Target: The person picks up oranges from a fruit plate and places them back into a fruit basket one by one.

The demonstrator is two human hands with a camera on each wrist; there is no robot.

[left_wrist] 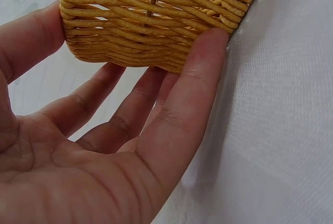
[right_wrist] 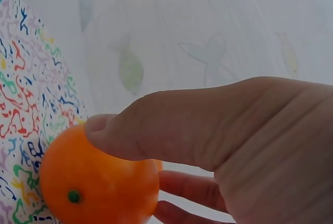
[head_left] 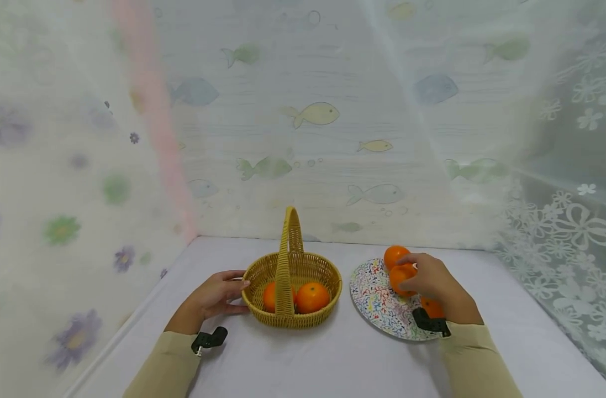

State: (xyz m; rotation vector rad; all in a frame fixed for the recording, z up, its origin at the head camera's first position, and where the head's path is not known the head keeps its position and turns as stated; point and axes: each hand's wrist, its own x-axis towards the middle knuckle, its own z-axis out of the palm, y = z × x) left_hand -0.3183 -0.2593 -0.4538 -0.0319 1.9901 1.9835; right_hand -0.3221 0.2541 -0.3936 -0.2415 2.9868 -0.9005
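Note:
On the left stands a yellow wicker basket (head_left: 332, 279) with a tall arched handle; two oranges (head_left: 312, 298) lie in it. My left hand (head_left: 220, 296) holds the basket's left end, the thumb at the rim and the fingers against the woven side (left_wrist: 156, 21). On the right is a round plate (head_left: 374, 298) with colourful squiggles. Over it my right hand (head_left: 434, 282) grips an orange (right_wrist: 99, 177) with a green stem spot, thumb on one side and fingers on the other. Another orange (head_left: 396, 255) sits behind it, and one more (head_left: 433, 307) is partly hidden by the right wrist.
A white cloth (head_left: 303, 359) covers the table. Sheer curtains with fish prints (head_left: 317, 113) hang behind it, with flower-patterned ones at both sides. Between basket and plate lies a narrow strip of cloth. The basket's handle rises well above its rim.

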